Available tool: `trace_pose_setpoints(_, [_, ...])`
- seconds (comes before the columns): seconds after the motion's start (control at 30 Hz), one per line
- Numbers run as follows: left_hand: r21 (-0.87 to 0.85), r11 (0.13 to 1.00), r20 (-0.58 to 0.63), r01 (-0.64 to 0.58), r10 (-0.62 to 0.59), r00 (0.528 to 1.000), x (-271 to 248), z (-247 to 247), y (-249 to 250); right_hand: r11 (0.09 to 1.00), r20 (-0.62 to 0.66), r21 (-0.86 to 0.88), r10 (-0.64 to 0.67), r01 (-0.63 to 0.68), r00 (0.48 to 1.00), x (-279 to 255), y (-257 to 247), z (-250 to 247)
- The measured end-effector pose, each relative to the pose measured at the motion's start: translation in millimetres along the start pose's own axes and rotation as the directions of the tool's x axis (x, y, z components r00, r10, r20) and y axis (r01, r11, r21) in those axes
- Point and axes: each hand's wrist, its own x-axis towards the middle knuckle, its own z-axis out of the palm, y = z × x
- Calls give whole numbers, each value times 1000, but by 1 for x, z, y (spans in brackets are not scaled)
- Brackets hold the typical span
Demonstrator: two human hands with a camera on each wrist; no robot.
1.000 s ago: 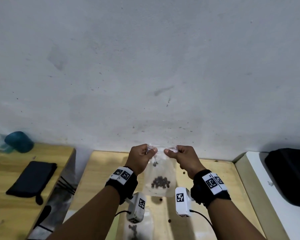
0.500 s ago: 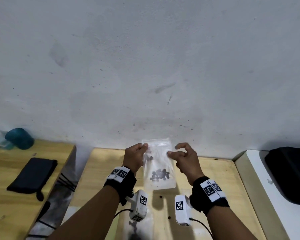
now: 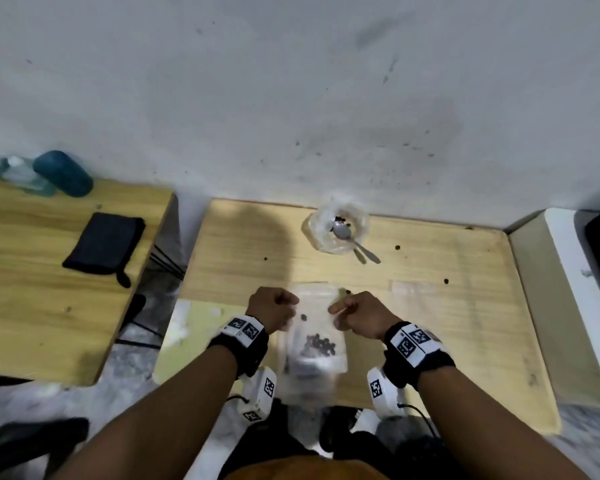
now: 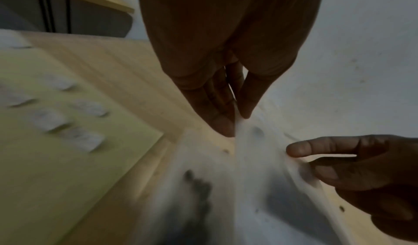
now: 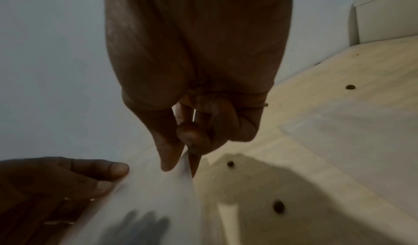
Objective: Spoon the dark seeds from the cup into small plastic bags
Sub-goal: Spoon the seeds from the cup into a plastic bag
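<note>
Your left hand (image 3: 272, 306) and right hand (image 3: 359, 317) each pinch an upper edge of a small clear plastic bag (image 3: 314, 341), thumb against fingertip, holding it above the near part of the light wooden table (image 3: 465, 323); dark seeds (image 3: 321, 344) pool low in the bag, which is blurred. Behind it, close to the wall (image 3: 291, 98), a clear cup (image 3: 336, 228) holds a few seeds and a metal spoon (image 3: 352, 237) whose handle juts over the rim toward your right. Stray seeds (image 3: 445, 281) dot the tabletop to the right, beside a flat clear bag (image 3: 413, 289). A pale yellow sheet (image 3: 191, 341) covers the near-left corner. Across a gap on your left, a second table carries a black pouch (image 3: 104, 245) and a teal bottle (image 3: 63, 173); a white unit (image 3: 568, 271) borders the right edge.
</note>
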Motion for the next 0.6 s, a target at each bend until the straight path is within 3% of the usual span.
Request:
trace_pose_setpoints(0.13, [59, 997, 4, 48, -48, 999, -6, -4, -32, 996, 119, -92, 26, -15, 993, -1, 9, 28])
trace_pose_setpoints(0.33, [243, 969, 1, -37, 38, 999, -2, -6, -37, 981, 96, -192, 28, -9, 995, 1, 15, 36])
trace_pose_setpoints(0.4, [351, 932, -78, -88, 122, 989, 1, -6, -33, 981, 52, -194, 20, -9, 998, 0, 17, 28])
trace_pose_setpoints(0.5, [362, 920, -173, -148, 223, 959, 3, 4, -15, 994, -98, -103, 25, -35, 995, -3, 30, 5])
trace_pose_setpoints(0.6, [298, 929, -147, -218, 270, 952, 8, 30, 8, 996, -274, -29, 77, -88, 959, -9, 50, -24])
